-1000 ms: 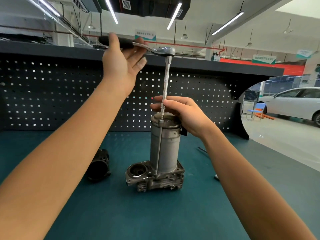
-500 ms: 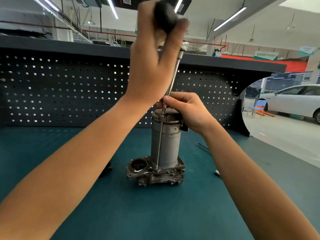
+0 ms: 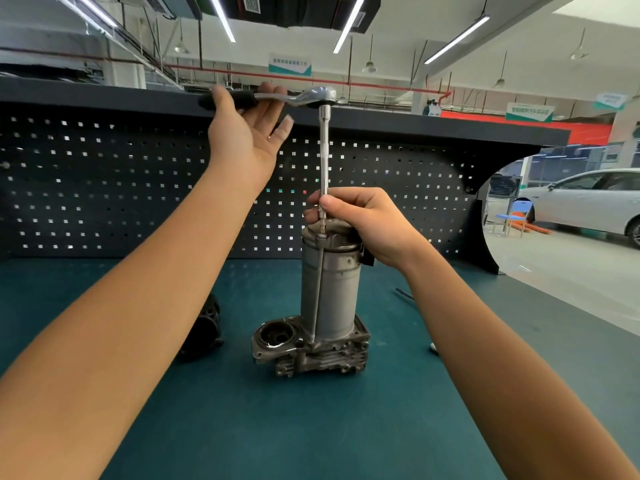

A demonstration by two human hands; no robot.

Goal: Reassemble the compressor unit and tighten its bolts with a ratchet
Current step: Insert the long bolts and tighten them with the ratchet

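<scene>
Automotive workshop: dark pegboard [image 3: 104,188] backing a teal-topped workbench [image 3: 277,427], white car [image 3: 588,199] on the open floor beyond, blue chair [image 3: 516,210] beside it, strip lights [image 3: 346,26] and hanging signs [image 3: 290,65] overhead

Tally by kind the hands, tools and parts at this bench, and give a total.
hands: 2 (left hand, right hand)
ratchet: 1
compressor unit: 1
black part: 1
small items on the mat, too small to identify: 2
total: 7
</scene>
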